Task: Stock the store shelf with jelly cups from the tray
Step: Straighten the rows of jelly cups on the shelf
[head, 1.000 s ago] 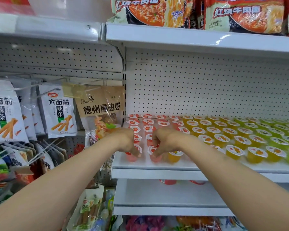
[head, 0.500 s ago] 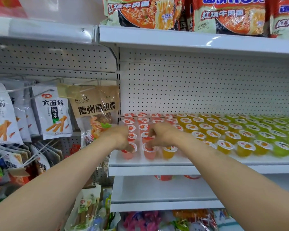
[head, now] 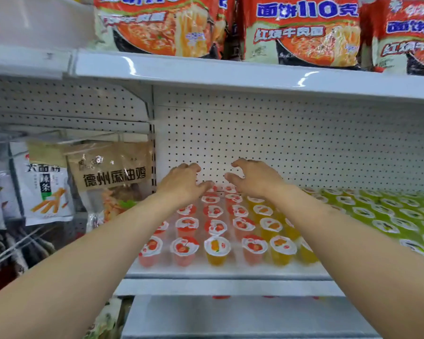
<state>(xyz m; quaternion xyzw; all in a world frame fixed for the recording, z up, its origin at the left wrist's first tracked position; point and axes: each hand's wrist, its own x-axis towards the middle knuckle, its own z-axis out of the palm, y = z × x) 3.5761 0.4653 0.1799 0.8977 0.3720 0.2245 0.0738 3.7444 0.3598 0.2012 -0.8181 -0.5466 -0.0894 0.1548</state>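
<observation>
Taking the white shelf (head: 225,271) as the landmark: left of it, on the neighbouring pegboard bay, hang snack bags, of which two read clearly, a white spicy-strip bag (head: 45,184) and a brown chicken bag (head: 113,172) just beside the shelf's left upright; further bags behind and below them are too blurred to count.

On the shelf stand the jelly cups in rows running front to back. At its left end are the red jelly cups (head: 184,250); three stand in the front row, broken by one orange-yellow cup (head: 216,250) set between the second and third of them. Right of the reds come the yellow jelly cups (head: 282,249), about two columns, partly hidden by the right forearm. The right end of the shelf is filled with green jelly cups (head: 387,226), too many and too blurred to count.

Above the back rows of red cups hover two hands. The left hand (head: 182,182) has its fingers loosely curled and spread, gripping nothing. The right hand (head: 252,178), near it but apart, is likewise clawed and empty, fingertips pointing at the left hand.

On the board above the shelf sit three visible noodle packs (head: 301,33), side by side, red with blue lettering.
</observation>
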